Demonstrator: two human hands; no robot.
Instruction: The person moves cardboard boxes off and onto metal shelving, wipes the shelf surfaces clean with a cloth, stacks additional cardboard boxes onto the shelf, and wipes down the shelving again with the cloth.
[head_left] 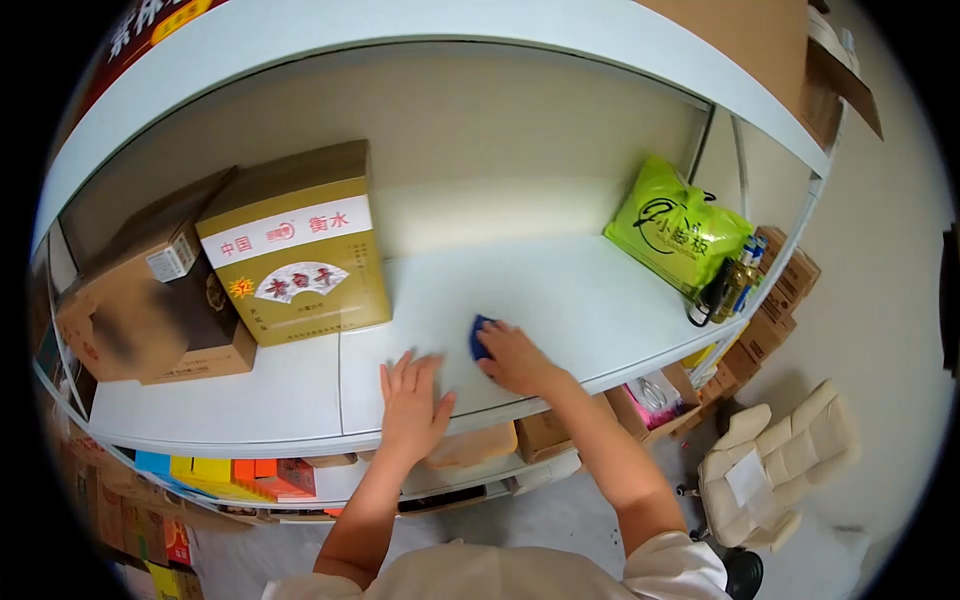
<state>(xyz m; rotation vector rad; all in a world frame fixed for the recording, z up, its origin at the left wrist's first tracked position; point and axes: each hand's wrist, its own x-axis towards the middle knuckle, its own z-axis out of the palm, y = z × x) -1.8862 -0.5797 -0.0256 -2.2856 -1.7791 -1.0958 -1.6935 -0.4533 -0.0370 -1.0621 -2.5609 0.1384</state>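
Note:
My right hand (515,360) presses a small dark blue cloth (478,338) against the white shelf board (440,290). Part of the cloth is hidden under the fingers. To its left, my left hand (410,405) is at the front edge of the same board, fingers spread and holding nothing. A gold and white carton (310,270) with red Chinese lettering stands on the shelf to the left of both hands.
A brown cardboard box (150,320) sits at the far left. On the right end are a bright green bag (670,225) and several bottles (735,285). Another shelf runs overhead, and boxes fill the one below. A cream chair (775,465) stands at lower right.

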